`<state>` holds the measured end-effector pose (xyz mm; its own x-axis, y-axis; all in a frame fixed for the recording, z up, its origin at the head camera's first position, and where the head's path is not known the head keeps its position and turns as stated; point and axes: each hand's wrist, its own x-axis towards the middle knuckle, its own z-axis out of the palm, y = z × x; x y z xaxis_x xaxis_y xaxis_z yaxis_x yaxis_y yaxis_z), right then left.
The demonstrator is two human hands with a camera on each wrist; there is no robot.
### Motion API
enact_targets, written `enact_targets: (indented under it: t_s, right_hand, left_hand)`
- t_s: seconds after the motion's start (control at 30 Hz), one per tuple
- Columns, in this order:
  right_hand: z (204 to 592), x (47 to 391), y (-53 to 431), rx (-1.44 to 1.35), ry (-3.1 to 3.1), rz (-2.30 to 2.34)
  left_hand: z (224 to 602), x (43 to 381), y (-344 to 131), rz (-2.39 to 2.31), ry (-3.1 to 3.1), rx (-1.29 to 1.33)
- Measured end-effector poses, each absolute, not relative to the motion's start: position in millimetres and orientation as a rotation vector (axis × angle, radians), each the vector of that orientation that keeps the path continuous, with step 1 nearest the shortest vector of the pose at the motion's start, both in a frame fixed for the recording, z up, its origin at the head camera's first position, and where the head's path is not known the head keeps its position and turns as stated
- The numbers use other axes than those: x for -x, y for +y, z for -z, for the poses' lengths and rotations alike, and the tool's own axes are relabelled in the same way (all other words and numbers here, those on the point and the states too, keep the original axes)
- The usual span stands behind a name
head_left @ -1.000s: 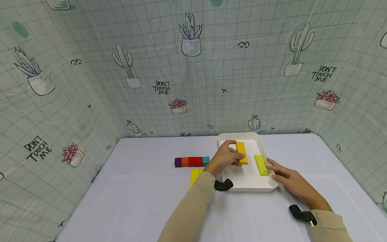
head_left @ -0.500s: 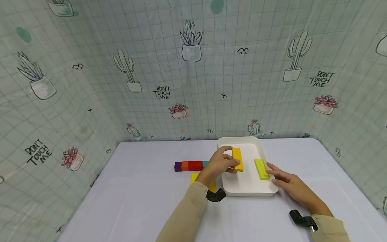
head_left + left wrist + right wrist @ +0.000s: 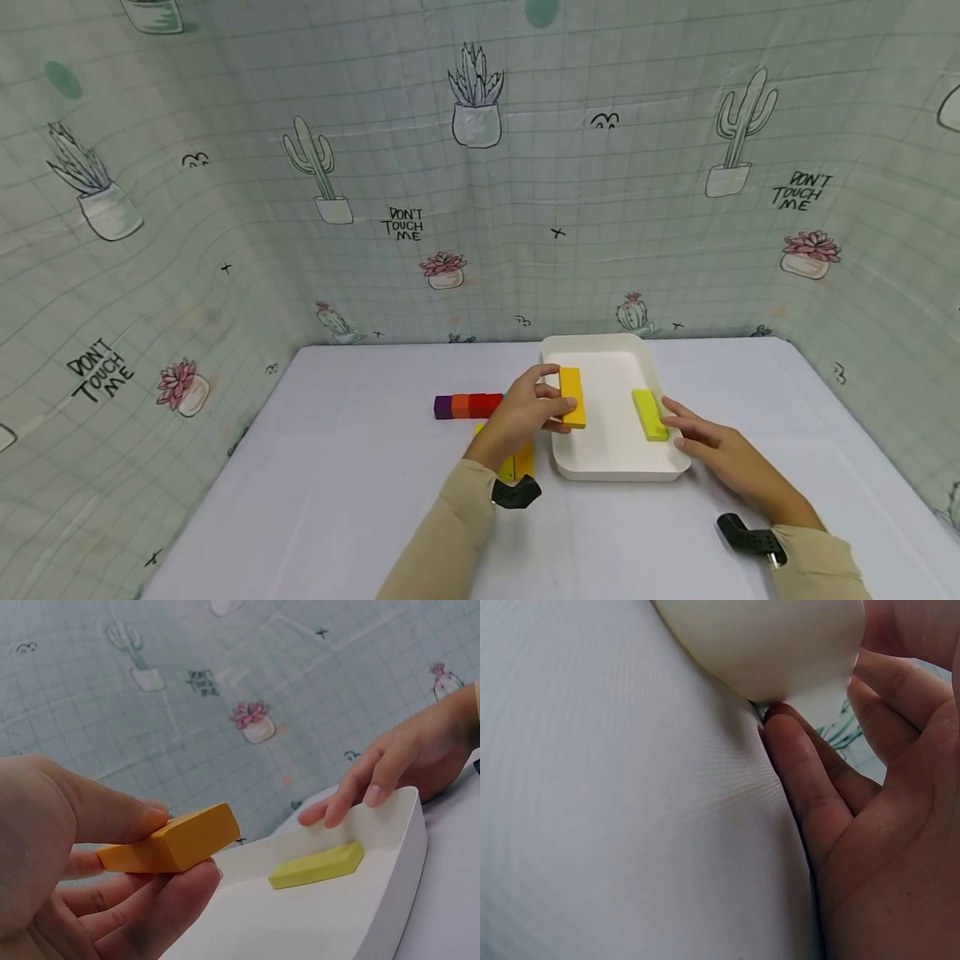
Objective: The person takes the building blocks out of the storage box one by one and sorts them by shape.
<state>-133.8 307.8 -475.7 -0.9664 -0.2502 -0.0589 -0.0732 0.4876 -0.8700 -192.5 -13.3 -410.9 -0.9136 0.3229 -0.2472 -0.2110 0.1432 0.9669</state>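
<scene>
My left hand (image 3: 521, 412) pinches a yellow-orange rectangular block (image 3: 572, 398) above the left side of a white tray (image 3: 622, 473). In the left wrist view, the thumb presses the block (image 3: 180, 844) from above, with fingers underneath. A flat lime-yellow block (image 3: 649, 414) lies inside the tray near its right wall. Against that wall rests my right hand (image 3: 720, 454), its fingers extended and touching the rim; the right wrist view shows this hand (image 3: 885, 780) close beside the tray wall (image 3: 772, 645).
Left of the tray, a row of purple, orange and red blocks (image 3: 471, 407) lies on the white table (image 3: 337, 500); its right end is hidden by my left hand. Yellow and orange blocks (image 3: 522, 461) lie partly under my left wrist. A patterned cloth (image 3: 375, 167) hangs behind.
My left hand has carried the yellow-orange block leftward, from over the tray's middle toward its left edge. My right hand stays at the tray's right rim.
</scene>
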Motion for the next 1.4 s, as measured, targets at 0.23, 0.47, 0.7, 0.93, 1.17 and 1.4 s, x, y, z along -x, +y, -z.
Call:
enact_targets:
  t_s: [0.23, 0.47, 0.7, 0.93, 1.17, 1.4]
  right_hand:
    - [475, 138, 305, 0.281, 2.538, 1.492]
    - [475, 138, 305, 0.276, 2.544, 1.484]
    - [476, 137, 307, 0.277, 2.529, 1.507]
    - [479, 136, 308, 0.271, 2.515, 1.528]
    - [479, 139, 308, 0.287, 2.543, 1.489]
    - [479, 138, 310, 0.281, 2.532, 1.504]
  left_hand:
    - [414, 186, -29, -1.777, 2.105, -0.077]
    - [417, 181, -39, -1.794, 2.092, -0.082]
    - [418, 177, -49, -1.803, 2.090, -0.059]
    - [424, 173, -67, -1.871, 2.079, -0.051]
    - [430, 169, -89, -1.909, 2.102, -0.010]
    - [436, 167, -107, -1.934, 2.114, -0.014]
